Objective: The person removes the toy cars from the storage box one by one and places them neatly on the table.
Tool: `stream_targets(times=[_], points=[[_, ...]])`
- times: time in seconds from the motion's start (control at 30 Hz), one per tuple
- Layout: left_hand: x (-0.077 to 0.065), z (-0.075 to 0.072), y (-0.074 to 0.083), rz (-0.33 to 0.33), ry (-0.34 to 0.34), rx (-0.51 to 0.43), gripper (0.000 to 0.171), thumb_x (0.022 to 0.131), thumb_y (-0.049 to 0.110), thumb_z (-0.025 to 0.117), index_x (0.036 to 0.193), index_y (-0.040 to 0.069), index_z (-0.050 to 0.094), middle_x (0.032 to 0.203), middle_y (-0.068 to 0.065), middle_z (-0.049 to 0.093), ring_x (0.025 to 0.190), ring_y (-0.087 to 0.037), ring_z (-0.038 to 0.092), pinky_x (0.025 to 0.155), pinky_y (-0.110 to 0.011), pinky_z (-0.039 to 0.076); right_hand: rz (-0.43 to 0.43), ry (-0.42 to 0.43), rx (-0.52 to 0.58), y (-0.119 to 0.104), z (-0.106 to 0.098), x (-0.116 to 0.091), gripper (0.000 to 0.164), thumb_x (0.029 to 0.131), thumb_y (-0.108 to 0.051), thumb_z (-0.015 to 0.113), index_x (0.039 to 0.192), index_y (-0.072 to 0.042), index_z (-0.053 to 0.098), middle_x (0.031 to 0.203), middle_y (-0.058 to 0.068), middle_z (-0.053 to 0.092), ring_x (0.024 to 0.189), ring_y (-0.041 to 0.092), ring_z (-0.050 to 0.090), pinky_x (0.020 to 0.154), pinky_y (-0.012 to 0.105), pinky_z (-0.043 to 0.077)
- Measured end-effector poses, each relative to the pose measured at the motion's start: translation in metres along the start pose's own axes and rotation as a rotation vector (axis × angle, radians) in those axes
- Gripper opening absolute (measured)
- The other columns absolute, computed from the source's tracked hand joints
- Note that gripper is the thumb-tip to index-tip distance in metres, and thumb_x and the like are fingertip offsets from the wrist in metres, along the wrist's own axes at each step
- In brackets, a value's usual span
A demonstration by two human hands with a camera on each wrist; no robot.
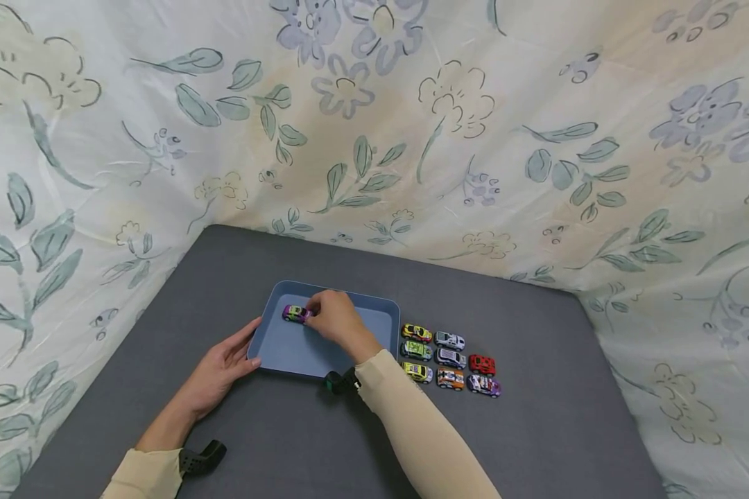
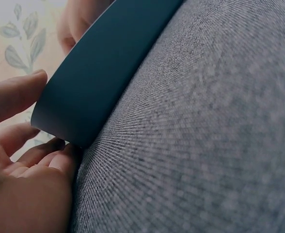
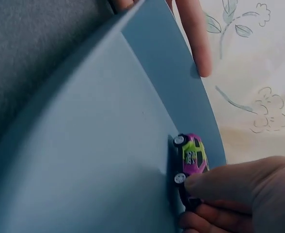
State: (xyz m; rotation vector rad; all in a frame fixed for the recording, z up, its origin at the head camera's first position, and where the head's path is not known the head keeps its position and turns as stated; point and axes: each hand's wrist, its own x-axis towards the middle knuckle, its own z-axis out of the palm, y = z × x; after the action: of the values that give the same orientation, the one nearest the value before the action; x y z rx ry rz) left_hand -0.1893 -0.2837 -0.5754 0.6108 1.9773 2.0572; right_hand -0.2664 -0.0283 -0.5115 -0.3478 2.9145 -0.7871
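Observation:
A purple and lime-green toy car (image 3: 193, 154) is on the floor of the blue tray (image 1: 290, 353), towards its left end. My right hand (image 1: 338, 320) reaches over the tray and pinches the car's right end between thumb and fingers. The left hand (image 1: 223, 367) is at the tray's left end, its fingers resting against the outer wall. In the left wrist view, its thumb (image 2: 19, 94) lies right at the tray's corner, with the other fingers low beside the wall.
Several toy cars stand in short columns right of the tray, among them a yellow and red one (image 1: 417, 333), a red one (image 1: 482, 364) and an orange and white one (image 1: 451, 378). Flower-patterned cloth (image 1: 374, 173) borders the dark grey table (image 1: 537, 443) behind and at both sides.

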Motion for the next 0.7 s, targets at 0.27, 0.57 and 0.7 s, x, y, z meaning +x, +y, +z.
stream_targets(times=[0.27, 0.57, 0.7], points=[[-0.001, 0.001, 0.002, -0.018, 0.008, 0.016, 0.076, 0.108, -0.001, 0.065, 0.171, -0.003, 0.022, 0.174, -0.032, 0.016, 0.161, -0.034, 0.022, 0.114, -0.013, 0.038, -0.05, 0.034, -0.013, 0.003, -0.016, -0.013, 0.022, 0.1, -0.012, 0.08, 0.122, -0.01, 0.083, 0.107, 0.001, 0.078, 0.092, 0.012, 0.069, 0.075, 0.024, 0.058], [0.0, 0.001, -0.001, 0.038, -0.008, 0.0, 0.074, 0.108, -0.006, 0.061, 0.169, -0.007, 0.021, 0.173, -0.036, 0.014, 0.152, 0.002, 0.034, 0.114, -0.013, 0.038, -0.071, 0.057, 0.034, 0.017, -0.036, -0.032, 0.023, 0.1, -0.01, 0.079, 0.122, -0.009, 0.083, 0.11, 0.004, 0.077, 0.091, 0.014, 0.066, 0.075, 0.028, 0.058], [0.001, 0.001, -0.002, 0.036, -0.009, -0.011, 0.075, 0.108, -0.006, 0.061, 0.169, -0.007, 0.02, 0.173, -0.036, 0.013, 0.152, 0.002, 0.034, 0.114, -0.013, 0.038, -0.068, 0.069, 0.025, 0.025, -0.043, -0.041, 0.024, 0.1, -0.01, 0.079, 0.123, -0.009, 0.083, 0.11, 0.003, 0.077, 0.09, 0.013, 0.065, 0.074, 0.028, 0.058]])
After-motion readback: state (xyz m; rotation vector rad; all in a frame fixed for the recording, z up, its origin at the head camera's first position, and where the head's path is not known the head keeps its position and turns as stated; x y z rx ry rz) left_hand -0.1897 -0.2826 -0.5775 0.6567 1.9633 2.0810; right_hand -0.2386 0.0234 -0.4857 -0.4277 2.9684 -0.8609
